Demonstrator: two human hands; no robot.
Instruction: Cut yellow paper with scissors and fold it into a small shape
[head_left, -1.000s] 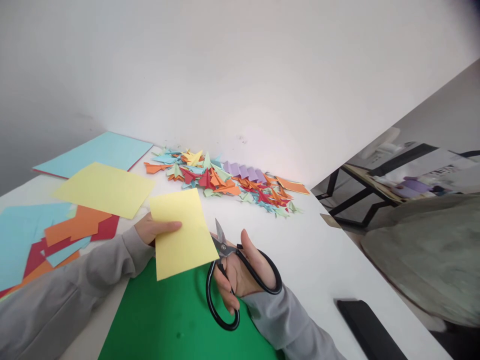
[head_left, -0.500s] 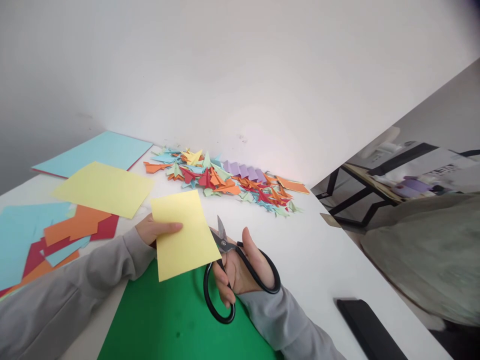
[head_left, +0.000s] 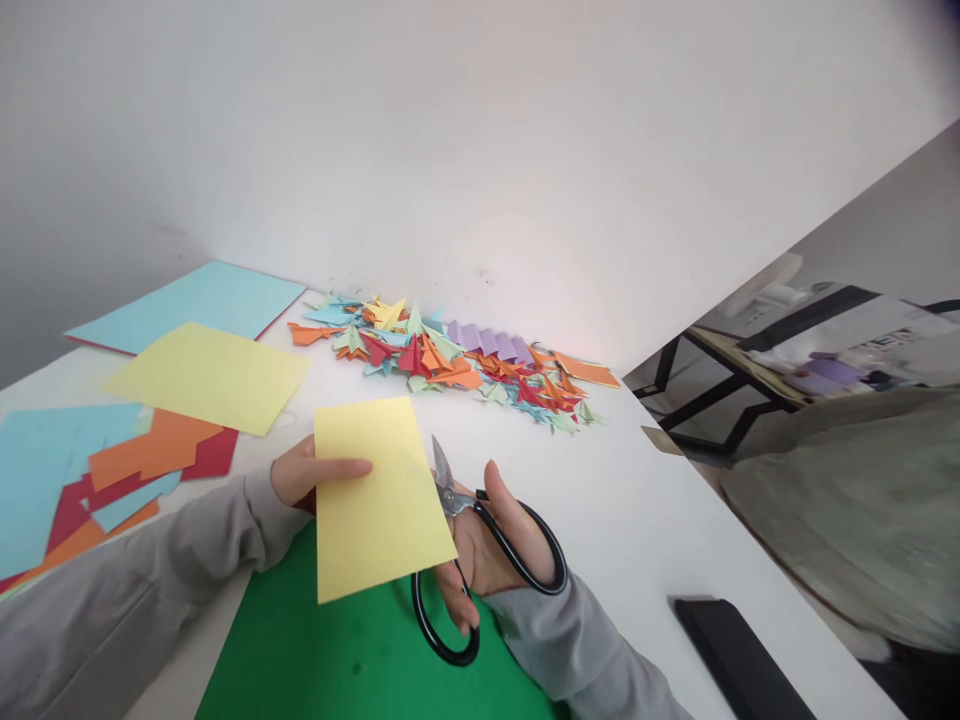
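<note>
My left hand point(head_left: 322, 470) pinches a yellow sheet of paper point(head_left: 382, 530) by its left side, thumb on top and the other fingers hidden beneath. In my right hand point(head_left: 487, 550) are black-handled scissors point(head_left: 453, 500), thumb through one loop and fingers at the other. The blades stand apart at the sheet's right edge; the lower blade is mostly hidden by the paper. Both hands are above a green sheet point(head_left: 322, 660) lying on the white table point(head_left: 600, 520).
Folded paper pieces in several colours point(head_left: 450, 360) form a pile along the wall. On the left lie a larger yellow sheet point(head_left: 217, 380), blue sheets point(head_left: 202, 300) and orange scraps point(head_left: 157, 450). A black flat object point(head_left: 735, 660) rests near the right edge.
The yellow sheet has shifted slightly right and toward me, and now covers more of the lower blade. The scissors have moved slightly right and toward me, with their blades still apart.
</note>
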